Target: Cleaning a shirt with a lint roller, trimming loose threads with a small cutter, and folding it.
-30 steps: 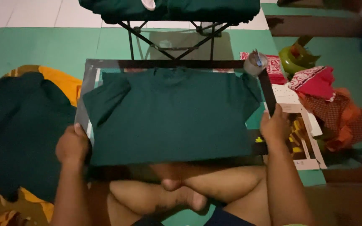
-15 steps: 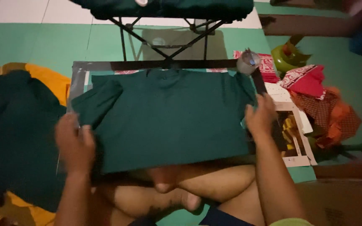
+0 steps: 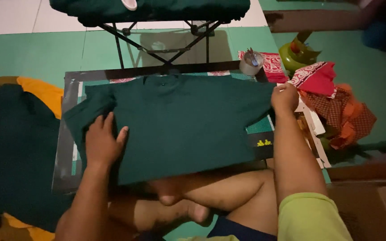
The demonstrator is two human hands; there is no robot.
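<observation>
- The dark green short-sleeved cotton shirt (image 3: 179, 120) lies spread front-down on a flat dark board with taped grey edges (image 3: 65, 147), collar away from the person; its hem hangs over the near edge onto the person's crossed legs (image 3: 193, 196). Laid flat like this, the cloth shows its creases and both sleeves stay within reach.
- The left hand (image 3: 101, 143) rests palm-down on the shirt's left side just below the sleeve, fingers (image 3: 108, 125) spread wide and holding nothing, apparently pinning the cloth so it does not slide.
- The right hand (image 3: 285, 97) is at the right sleeve's outer edge, fingers curled narrow; they seem to pinch the sleeve end, though the grip itself is hidden.
- The board sits on the green floor (image 3: 27, 56) and serves as a low counter.
- A heap of more dark green garments (image 3: 14, 143) lies left of the board on orange cloth (image 3: 41, 91).
- Beyond the far right corner stands a small clear cup (image 3: 251, 62); red patterned fabrics (image 3: 331, 98) are piled to the right.
- A black folding stand (image 3: 166, 40) carrying further green cloth stands behind.
</observation>
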